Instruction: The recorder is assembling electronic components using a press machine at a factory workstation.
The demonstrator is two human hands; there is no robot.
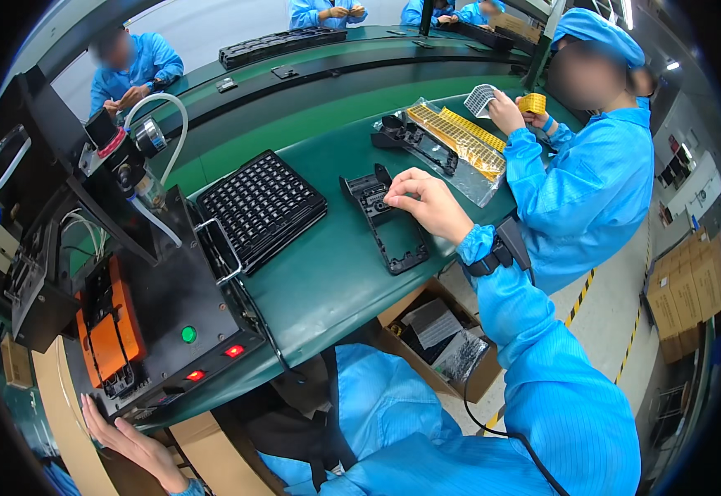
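Observation:
On the green bench lies a long black plastic housing [389, 231] with an open frame at its near end. My right hand [433, 205] is over its far end, thumb and fingertips pinched together. Whatever those fingertips hold, if anything, is too small to make out. At the lower left, my left hand [135, 445] has its fingers stretched out beside the front corner of a black bench machine [211, 318]. An orange fixture [112, 331] sits on that machine, with a black part in it.
A black tray of small cells [265, 207] stands between machine and housing. Further right lie another black housing [414, 142] and yellow label sheets [468, 136] on plastic. A co-worker [583, 165] holds sheets at the right. Below the bench edge is an open carton [443, 339].

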